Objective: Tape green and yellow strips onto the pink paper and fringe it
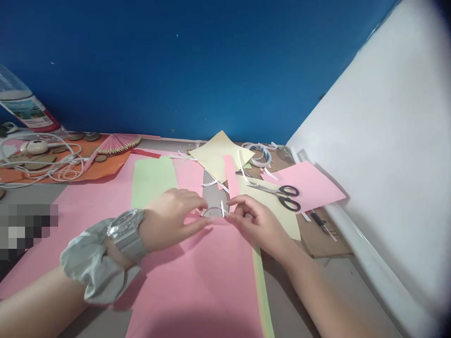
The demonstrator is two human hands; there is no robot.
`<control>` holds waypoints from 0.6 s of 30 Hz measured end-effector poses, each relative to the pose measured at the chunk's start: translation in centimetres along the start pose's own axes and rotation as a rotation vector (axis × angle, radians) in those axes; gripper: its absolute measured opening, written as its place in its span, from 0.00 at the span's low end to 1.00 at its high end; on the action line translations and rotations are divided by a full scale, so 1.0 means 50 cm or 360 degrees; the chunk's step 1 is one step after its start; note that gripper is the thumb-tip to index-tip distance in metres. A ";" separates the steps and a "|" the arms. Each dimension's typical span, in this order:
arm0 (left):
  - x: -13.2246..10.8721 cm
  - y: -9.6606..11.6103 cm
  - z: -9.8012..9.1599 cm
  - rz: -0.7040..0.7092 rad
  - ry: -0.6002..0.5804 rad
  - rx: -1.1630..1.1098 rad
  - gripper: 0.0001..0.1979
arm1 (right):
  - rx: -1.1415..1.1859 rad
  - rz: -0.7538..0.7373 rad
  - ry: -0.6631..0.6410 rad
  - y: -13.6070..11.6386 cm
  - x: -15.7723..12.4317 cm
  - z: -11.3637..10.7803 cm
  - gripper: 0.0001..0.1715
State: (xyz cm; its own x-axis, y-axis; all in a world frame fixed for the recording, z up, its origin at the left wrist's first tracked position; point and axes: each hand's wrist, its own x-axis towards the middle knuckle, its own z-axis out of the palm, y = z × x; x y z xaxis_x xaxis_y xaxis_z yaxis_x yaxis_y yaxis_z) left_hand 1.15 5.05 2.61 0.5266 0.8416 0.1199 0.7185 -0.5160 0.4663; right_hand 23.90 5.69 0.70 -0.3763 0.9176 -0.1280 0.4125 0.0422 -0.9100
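Both hands meet over large pink paper sheets [197, 277]. My left hand [174, 218], with a silver watch and a grey scrunchie at the wrist, curls its thumb and index finger around the left end of a small pale pink piece [221, 221]. My right hand [259, 223] is at the other end, thumb and index finger bent close together beside a thin white strip [222, 209] that stands up. A dark curved line shows between the hands. What exactly the left fingers grip is too small to tell.
Black-handled scissors [282, 190] lie on pale yellow paper right of my hands. Tape rolls [262, 155], a pen [322, 223] and pink paper [310, 188] are beyond. Left are green paper [153, 178], a folded pink fan [118, 143], white cables [66, 169] and a bottle [26, 105].
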 end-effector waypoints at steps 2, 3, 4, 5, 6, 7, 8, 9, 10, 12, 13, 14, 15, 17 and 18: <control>-0.002 0.033 0.003 -0.0052 -0.0183 -0.0114 0.15 | 0.0090 -0.0041 -0.0085 -0.001 -0.004 0.016 0.11; -0.003 0.044 0.005 -0.0150 -0.0276 -0.0203 0.15 | 0.0143 -0.0068 -0.0117 -0.002 -0.005 0.020 0.12; -0.002 0.051 0.007 -0.0219 -0.0343 -0.0296 0.16 | 0.0199 -0.0098 -0.0130 -0.003 -0.005 0.021 0.12; 0.000 0.054 0.008 -0.0274 -0.0377 -0.0371 0.16 | 0.0251 -0.0117 -0.0127 -0.004 -0.005 0.019 0.14; 0.002 0.053 0.008 -0.0320 -0.0369 -0.0420 0.17 | 0.0293 -0.0123 -0.0097 -0.005 -0.005 0.015 0.15; 0.004 0.049 0.006 -0.0352 -0.0335 -0.0444 0.17 | 0.0319 -0.0107 -0.0054 -0.007 -0.005 0.009 0.16; 0.007 0.043 0.001 -0.0375 -0.0291 -0.0443 0.17 | 0.0325 -0.0071 -0.0019 -0.008 -0.005 0.003 0.16; 0.009 0.036 -0.004 -0.0402 -0.0259 -0.0431 0.17 | 0.0315 -0.0016 -0.0006 -0.009 -0.005 -0.003 0.15; 0.011 0.028 -0.012 -0.0418 -0.0248 -0.0420 0.17 | 0.0291 0.0047 -0.0015 -0.010 -0.006 -0.008 0.14; 0.013 0.010 -0.027 -0.0408 -0.0290 -0.0409 0.17 | 0.0229 0.0133 -0.0082 -0.012 -0.008 -0.012 0.15; 0.013 0.001 -0.034 -0.0402 -0.0326 -0.0396 0.17 | 0.0190 0.0150 -0.0133 -0.013 -0.010 -0.012 0.16; 0.011 -0.006 -0.039 -0.0406 -0.0355 -0.0363 0.16 | 0.0155 0.0147 -0.0176 -0.015 -0.011 -0.009 0.17; 0.009 -0.011 -0.042 -0.0426 -0.0343 -0.0301 0.15 | 0.0131 0.0132 -0.0209 -0.016 -0.012 -0.006 0.17; 0.003 -0.009 -0.042 -0.0418 -0.0148 -0.0093 0.13 | 0.0127 0.0084 -0.0257 -0.018 -0.014 0.005 0.16; -0.001 -0.002 -0.038 -0.0382 0.0023 0.0025 0.12 | 0.0137 0.0060 -0.0259 -0.018 -0.014 0.010 0.16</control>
State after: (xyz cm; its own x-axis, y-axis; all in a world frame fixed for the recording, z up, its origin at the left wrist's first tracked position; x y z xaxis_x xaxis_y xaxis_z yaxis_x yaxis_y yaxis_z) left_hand 0.18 5.34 4.25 0.3334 0.9426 0.0195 0.8296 -0.3031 0.4690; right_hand 23.39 4.82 1.39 -0.4938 0.8417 -0.2184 0.3590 -0.0314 -0.9328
